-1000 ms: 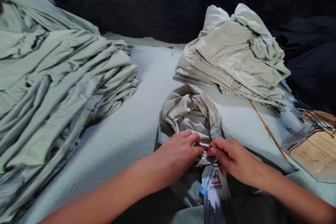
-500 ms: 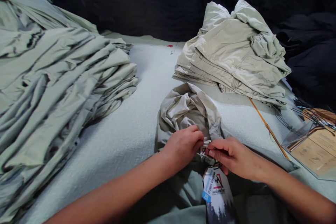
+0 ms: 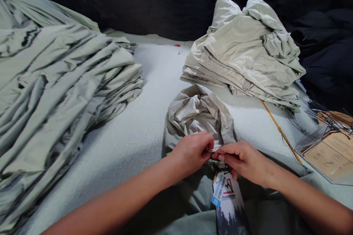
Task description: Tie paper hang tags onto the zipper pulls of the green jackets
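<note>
A grey-beige hooded garment (image 3: pixel 176 132) lies in front of me, its hood opening facing up. At its neck, my left hand (image 3: pixel 193 150) and my right hand (image 3: pixel 242 161) meet with fingertips pinched together. Something small and thin is between them, mostly hidden by the fingers. Just below, a printed hang tag (image 3: pixel 227 198) with a mountain-forest picture, a red logo and a blue sticker lies on the garment. Its dark string (image 3: pixel 224 169) runs up beneath my right fingers.
A large heap of grey-green garments (image 3: pixel 68 80) fills the left side. Folded beige garments (image 3: pixel 242 51) are piled at the back right. Brown tags with black strings (image 3: pixel 331 150) lie in clear plastic at right, near an orange strip (image 3: pixel 278 128). Dark stacked material (image 3: pixel 154 3) stands behind.
My fingertips have drawn closer together, covering the small white label seen between them before. My left hand has turned slightly. The hang tag has shifted a little.
</note>
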Demonstrator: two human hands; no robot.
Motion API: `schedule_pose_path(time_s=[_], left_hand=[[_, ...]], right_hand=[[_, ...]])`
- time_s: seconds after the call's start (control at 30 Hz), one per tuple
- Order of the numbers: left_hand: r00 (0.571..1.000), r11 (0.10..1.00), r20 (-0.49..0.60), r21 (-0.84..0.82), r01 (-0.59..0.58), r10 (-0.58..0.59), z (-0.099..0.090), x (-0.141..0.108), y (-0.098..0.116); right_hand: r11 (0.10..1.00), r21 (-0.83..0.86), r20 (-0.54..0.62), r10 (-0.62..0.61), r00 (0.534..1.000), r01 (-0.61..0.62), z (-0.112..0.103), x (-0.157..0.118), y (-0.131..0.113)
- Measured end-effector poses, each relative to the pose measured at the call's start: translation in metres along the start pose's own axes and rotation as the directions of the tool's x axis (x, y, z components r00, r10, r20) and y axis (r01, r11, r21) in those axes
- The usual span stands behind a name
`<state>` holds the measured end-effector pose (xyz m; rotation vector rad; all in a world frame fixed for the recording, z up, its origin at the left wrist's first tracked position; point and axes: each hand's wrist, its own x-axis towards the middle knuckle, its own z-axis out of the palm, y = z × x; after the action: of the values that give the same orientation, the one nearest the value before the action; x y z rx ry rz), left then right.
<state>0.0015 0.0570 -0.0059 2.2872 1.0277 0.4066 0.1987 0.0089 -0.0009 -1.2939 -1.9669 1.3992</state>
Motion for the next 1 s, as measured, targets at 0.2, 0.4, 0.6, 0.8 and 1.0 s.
schedule_pose_path(time_s=[0.2, 0.4, 0.6, 0.8, 1.0], left_hand=[[0.994, 0.985, -0.024, -0.14, 0.098, -0.103, 0.001, 0.002, -0.001], [0.992, 0.957, -0.046, -0.272, 0.102, -0.119, 0.001, 0.004, 0.0], [0.991, 0.957, -0.088, -0.28, 0.072, -0.1, 0.002, 0.003, 0.003], [0.991, 0.961, -0.118, -0.275, 0.035, -0.07, 0.002, 0.002, 0.006], [0.992, 0.955, -0.117, -0.294, 0.019, -0.056, 0.003, 0.002, 0.007]], right_hand=[[0.995, 0.069, -0.204, 0.089, 0.975, -0.076, 0.002, 0.002, 0.004], [0.945, -0.327, -0.33, -0.139, 0.934, 0.025, 0.005, 0.003, 0.003], [0.855, -0.513, -0.406, -0.17, 0.898, -0.07, 0.01, 0.005, -0.001], [0.852, -0.512, -0.46, -0.166, 0.872, -0.107, 0.011, 0.008, -0.002], [0.873, -0.471, -0.48, -0.137, 0.867, -0.123, 0.01, 0.011, 0.003]])
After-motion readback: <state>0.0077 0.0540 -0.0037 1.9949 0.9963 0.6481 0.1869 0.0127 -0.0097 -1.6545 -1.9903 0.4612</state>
